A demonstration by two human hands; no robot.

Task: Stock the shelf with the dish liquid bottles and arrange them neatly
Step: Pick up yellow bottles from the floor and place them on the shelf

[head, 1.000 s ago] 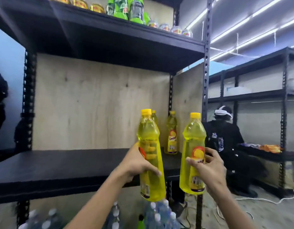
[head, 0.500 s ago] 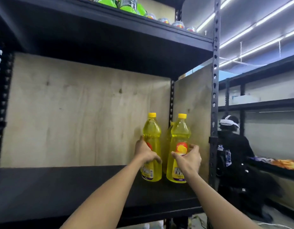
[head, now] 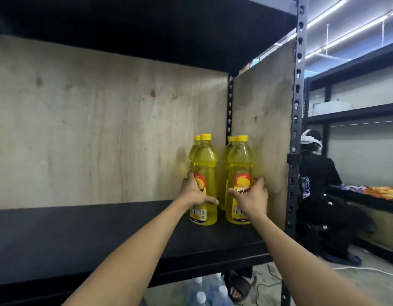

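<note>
Head view: I'm setting two dish liquid bottles on the shelf (head: 103,235) (front row), left hand (head: 194,193) clamped on one (head: 204,184), right hand (head: 252,197) on the other (head: 239,164); next I'm releasing, squaring labels.

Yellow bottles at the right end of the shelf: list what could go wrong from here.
1. The front left bottle and front right bottle stand right in front of two back bottles; pushing further could knock those against the plywood back.
2. The left hand and right hand each grip low on a tall bottle; a careless release might tip one over.
</note>
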